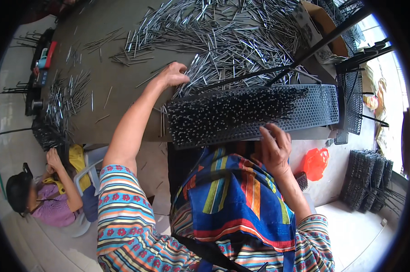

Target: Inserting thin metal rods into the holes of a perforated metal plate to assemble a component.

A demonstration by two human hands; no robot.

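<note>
Across the table lies a large pile of thin silver metal rods (pixel 232 45). My left hand (pixel 172 75) reaches to the pile's near left edge, its fingers curled in on a few rods there. In front of me a black perforated metal tray (pixel 320 106) stands at the table's near edge. Black-looking rods with shiny ends (pixel 227 111) fill its holes densely from the left to past the middle. At the tray's near rim is my right hand (pixel 276 147), fingers bent and drawn together; whatever is between the fingertips is too small to make out.
Smaller rod heaps (pixel 71 97) lie on the table's left. A long black bar (pixel 325 41) slants over the right side, near an open cardboard box (pixel 334 34). Black hooked racks (pixel 368 179) stand on the floor by a red plastic bag (pixel 315 164). Another person (pixel 55 195) sits at left.
</note>
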